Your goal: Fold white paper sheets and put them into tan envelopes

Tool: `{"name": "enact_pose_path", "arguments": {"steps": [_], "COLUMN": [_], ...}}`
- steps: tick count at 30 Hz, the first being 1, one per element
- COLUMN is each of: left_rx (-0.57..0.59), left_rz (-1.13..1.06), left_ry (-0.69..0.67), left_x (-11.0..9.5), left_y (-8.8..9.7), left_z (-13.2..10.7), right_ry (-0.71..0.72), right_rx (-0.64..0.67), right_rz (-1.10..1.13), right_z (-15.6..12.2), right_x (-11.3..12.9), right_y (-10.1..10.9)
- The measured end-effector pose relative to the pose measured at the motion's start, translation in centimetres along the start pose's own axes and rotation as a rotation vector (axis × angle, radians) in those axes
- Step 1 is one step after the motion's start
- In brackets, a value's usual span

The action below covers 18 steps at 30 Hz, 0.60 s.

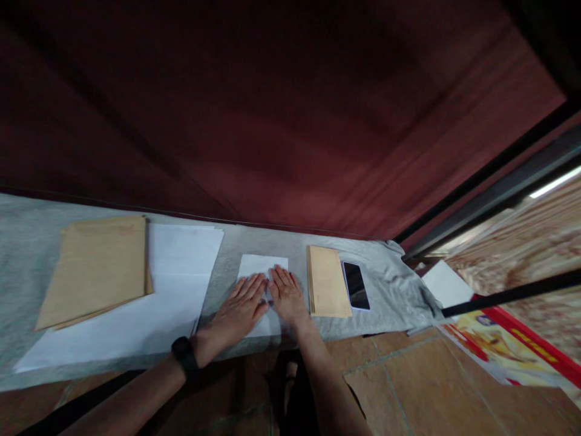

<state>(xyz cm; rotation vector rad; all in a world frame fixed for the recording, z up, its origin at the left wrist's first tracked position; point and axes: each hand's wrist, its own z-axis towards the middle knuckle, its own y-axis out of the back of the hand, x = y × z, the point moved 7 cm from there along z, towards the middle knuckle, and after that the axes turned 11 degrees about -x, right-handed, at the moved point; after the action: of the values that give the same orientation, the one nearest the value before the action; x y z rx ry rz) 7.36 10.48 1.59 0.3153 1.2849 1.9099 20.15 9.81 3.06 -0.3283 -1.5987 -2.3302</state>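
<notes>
A white sheet of paper (261, 264), apparently folded, lies on the grey cloth in front of me. My left hand (242, 303) rests flat on its left part, fingers stretched toward the middle. Flat on the right part lies my right hand (285, 293), its fingers pointing away from me. The two hands almost meet and cover much of the paper. Just right of them is a small stack of brown envelopes (327, 281), and beside that a phone (356, 286) with a dark screen.
Larger brown envelopes (100, 260) lie on big white sheets (181, 260) at the left. A dark red panel (272, 151) rises behind the grey cloth (390, 290). Black metal bars (512, 293) and a red and yellow box (508, 345) are at the right.
</notes>
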Motion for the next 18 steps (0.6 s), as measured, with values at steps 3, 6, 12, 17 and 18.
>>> {"name": "enact_pose_path", "arguments": {"steps": [3, 6, 12, 17, 18], "left_rx": [0.090, 0.199, 0.340, 0.382, 0.389], "left_rz": [-0.025, -0.065, -0.110, -0.102, -0.101], "left_ry": [-0.033, -0.070, -0.073, -0.026, -0.018], "left_x": [-1.3, -1.9, -2.6, -3.0, -3.0], "left_y": [0.4, 1.4, 3.2, 3.7, 3.8], "left_z": [-1.5, -2.3, -3.4, -3.8, -3.9], "right_ry": [-0.037, -0.077, -0.133, -0.070, -0.058], "right_rx": [-0.040, -0.031, -0.039, -0.081, -0.082], "right_rz": [-0.037, -0.087, -0.155, -0.126, -0.120], "right_z": [0.5, 0.9, 1.3, 0.7, 0.5], "right_x": [-0.7, -1.6, -2.6, -2.9, -3.0], "right_y": [-0.1, -0.3, -0.7, -0.6, -0.5]}}
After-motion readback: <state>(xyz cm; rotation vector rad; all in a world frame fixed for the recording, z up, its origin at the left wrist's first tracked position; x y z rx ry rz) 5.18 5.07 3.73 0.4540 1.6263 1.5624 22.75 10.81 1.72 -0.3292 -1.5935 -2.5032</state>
